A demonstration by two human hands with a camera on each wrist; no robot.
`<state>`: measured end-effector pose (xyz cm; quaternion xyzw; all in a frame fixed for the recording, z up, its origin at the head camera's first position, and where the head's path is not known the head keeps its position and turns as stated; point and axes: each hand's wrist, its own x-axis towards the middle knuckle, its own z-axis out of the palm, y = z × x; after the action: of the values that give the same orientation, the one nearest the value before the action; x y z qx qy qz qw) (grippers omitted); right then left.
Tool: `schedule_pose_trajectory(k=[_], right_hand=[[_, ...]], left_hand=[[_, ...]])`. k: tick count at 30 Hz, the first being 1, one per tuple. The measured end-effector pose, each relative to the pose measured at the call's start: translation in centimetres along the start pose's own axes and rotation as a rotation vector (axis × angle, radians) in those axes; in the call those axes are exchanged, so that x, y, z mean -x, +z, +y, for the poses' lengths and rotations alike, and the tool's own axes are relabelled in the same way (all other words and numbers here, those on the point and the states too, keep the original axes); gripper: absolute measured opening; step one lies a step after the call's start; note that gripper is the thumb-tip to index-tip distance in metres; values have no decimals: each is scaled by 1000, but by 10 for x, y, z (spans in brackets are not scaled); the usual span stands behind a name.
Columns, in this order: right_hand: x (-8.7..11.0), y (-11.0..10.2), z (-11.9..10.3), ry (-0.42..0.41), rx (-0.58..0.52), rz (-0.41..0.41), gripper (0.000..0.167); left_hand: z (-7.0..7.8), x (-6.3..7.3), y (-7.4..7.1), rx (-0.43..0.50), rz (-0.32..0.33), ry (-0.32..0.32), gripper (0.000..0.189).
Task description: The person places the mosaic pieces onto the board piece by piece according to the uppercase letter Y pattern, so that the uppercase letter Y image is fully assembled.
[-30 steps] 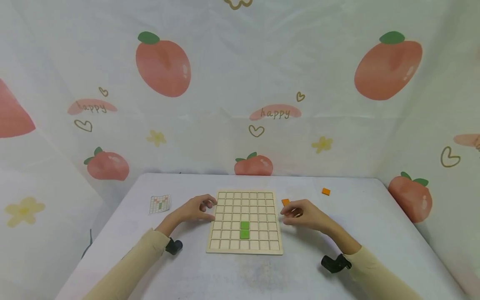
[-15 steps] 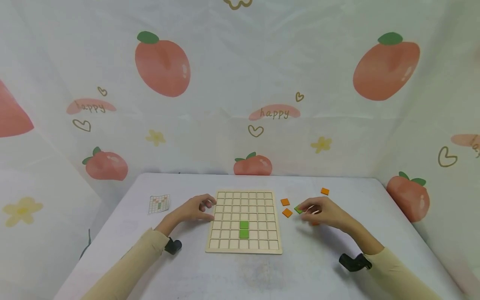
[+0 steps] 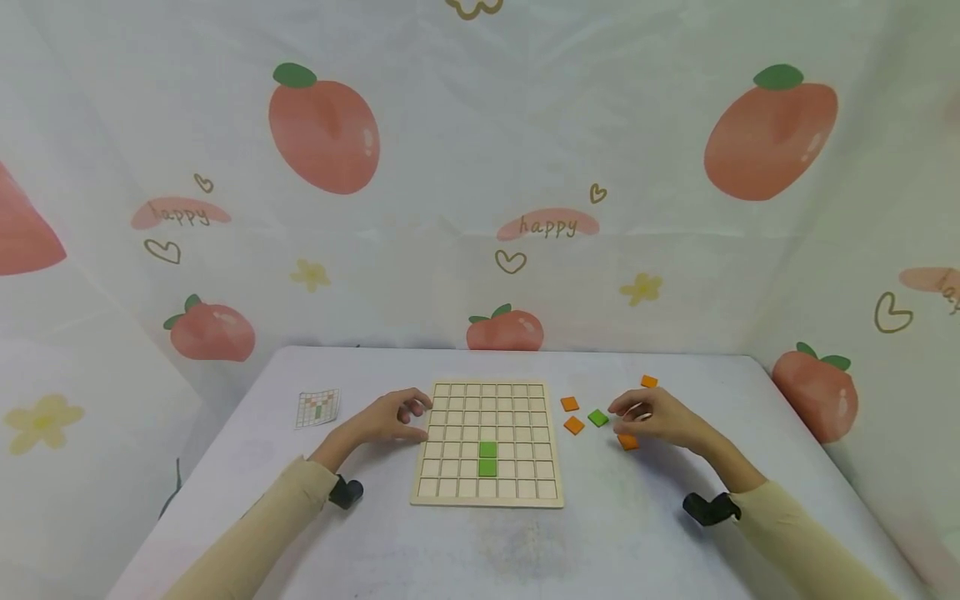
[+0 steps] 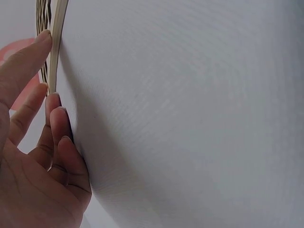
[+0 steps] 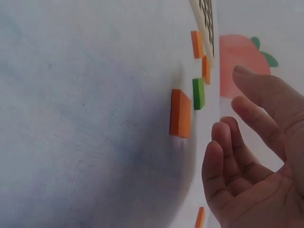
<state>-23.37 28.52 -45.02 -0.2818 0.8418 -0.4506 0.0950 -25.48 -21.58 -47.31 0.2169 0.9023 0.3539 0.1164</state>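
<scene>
A pale wooden grid board (image 3: 457, 502) lies on the table, with two green square tiles (image 3: 487, 450) set one behind the other in its middle column. At its left edge is my left hand (image 3: 390, 415), thumb and index finger touching the rim (image 4: 58, 42) in the left wrist view while the other fingers bend loosely. My right hand (image 3: 656, 417) hovers right of the board, thumb and fingers apart and holding nothing. Just under it lies an orange tile (image 3: 627, 442), partly covered by the hand in the head view. A loose green tile (image 3: 597, 417) lies just left of the fingertips.
Two orange tiles, a rear one (image 3: 570, 403) and a nearer one (image 3: 573, 425), lie beside the board's right edge. Another orange tile (image 3: 649, 381) sits farther back. A small printed grid card (image 3: 318, 408) lies at the left. A patterned cloth wall (image 3: 405, 283) rises behind the table.
My right hand has moved right, away from the board, uncovering the loose green tile and orange tiles. The left hand stays at the board's edge.
</scene>
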Motion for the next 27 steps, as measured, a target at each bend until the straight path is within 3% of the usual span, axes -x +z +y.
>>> schedule_pose_trajectory(k=[5,12,20,27], right_hand=[[-7,2,11,23,23,12,35],[-18,10,22,-12,73,40,37],[-31,19,16,174,126,43,39],[-35,21,16,205,151,58,37]], left_hand=[[0,0,1,1,-1,3,48],[-1,1,1,0,-4,-3,48],[-3,0,1,-1,-2,22,46],[-2,-1,0,-3,-1,42,45]])
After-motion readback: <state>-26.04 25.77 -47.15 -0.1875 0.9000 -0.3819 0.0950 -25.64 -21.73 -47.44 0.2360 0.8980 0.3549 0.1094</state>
